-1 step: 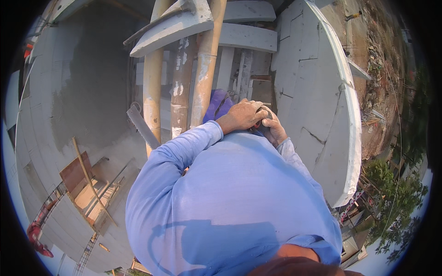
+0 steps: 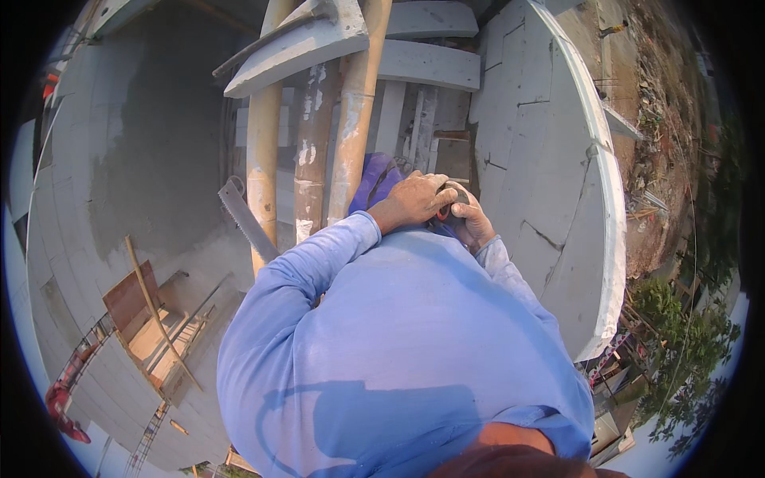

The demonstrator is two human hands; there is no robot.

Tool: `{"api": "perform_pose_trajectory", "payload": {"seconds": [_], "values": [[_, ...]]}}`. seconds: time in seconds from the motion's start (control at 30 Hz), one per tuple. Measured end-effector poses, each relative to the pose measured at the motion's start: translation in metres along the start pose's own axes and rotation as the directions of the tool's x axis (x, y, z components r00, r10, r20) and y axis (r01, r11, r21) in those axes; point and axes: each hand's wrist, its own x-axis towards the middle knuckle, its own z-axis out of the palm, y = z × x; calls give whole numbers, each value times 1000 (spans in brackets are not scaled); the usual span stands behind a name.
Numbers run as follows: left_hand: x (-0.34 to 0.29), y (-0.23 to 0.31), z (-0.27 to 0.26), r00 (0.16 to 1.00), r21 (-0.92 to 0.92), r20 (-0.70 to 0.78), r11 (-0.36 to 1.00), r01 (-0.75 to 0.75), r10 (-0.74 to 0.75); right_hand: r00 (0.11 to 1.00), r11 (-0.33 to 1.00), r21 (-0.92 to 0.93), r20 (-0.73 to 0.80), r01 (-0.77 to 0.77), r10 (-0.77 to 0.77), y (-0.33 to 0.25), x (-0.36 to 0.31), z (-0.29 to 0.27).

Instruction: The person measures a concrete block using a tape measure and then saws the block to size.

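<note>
In front of my waist, my two hands come together around a small dark thing with an orange rim. My left hand lies over it with the fingers bent inward. From the other side my right hand closes toward it, thumb and fingers curled. Fingers and shirt hide most of it, so its kind does not show. Purple cloth shows just beyond my left wrist. A saw blade with a toothed edge sticks out left of my left forearm, its lower end hidden by my sleeve.
Yellowish poles and a paint-flecked brown pole stand ahead, with a pale slab across them. A grey block wall curves along the right. Lower left, a wooden frame surrounds an opening; a person in red is farther left.
My fingers have shifted slightly, and more of the orange rim shows between my hands. Both hands stay at my waist.
</note>
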Motion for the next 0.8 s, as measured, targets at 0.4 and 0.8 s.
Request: {"api": "perform_pose_trajectory", "payload": {"seconds": [0.4,0.8], "values": [[8,-78,-15,932,7,-361,1000,-21,22,997,1000,8,-76,15,-15,-28,10,-32],[95,-122,-107,901,-206,-409,976,67,-148,906,986,53,-406,156,-121,-91,40,-50]]}}
